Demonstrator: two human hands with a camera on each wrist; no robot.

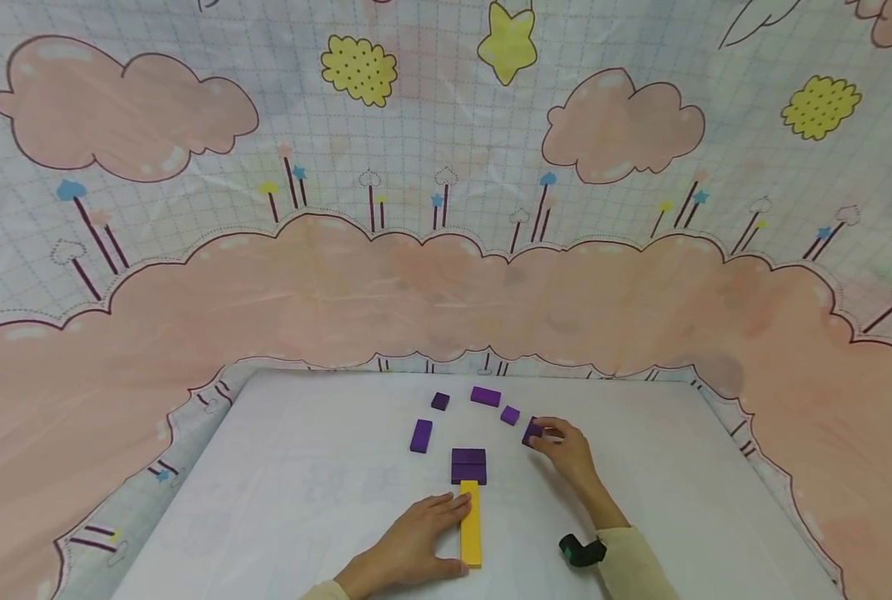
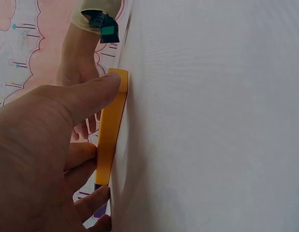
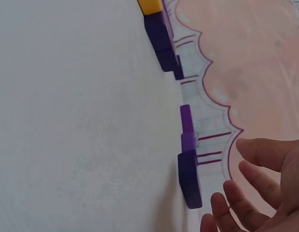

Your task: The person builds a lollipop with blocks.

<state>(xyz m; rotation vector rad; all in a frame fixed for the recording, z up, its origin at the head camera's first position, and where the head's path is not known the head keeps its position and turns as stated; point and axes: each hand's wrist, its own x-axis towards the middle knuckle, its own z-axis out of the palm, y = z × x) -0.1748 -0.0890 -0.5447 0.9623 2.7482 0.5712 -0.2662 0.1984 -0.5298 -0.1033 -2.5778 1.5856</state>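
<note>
My left hand (image 1: 423, 537) lies along the left side of a long yellow block (image 1: 471, 533). Its thumb touches the near end, and the fingers are spread toward the far end, as the left wrist view also shows. Two dark purple rectangular blocks (image 1: 468, 467) sit side by side against the yellow block's far end. My right hand (image 1: 566, 454) is beside a dark purple block (image 1: 532, 432) at the right. In the right wrist view, loosely bent fingers (image 3: 246, 208) stand apart from that purple block (image 3: 189, 181), with nothing between them.
Beyond the two joined blocks lie a purple block (image 1: 421, 436), a dark small cube (image 1: 440, 402), a purple block (image 1: 486, 396) and a lighter purple cube (image 1: 510, 415). They rest on a white table (image 1: 281, 467). A patterned cloth (image 1: 446, 308) hangs behind it.
</note>
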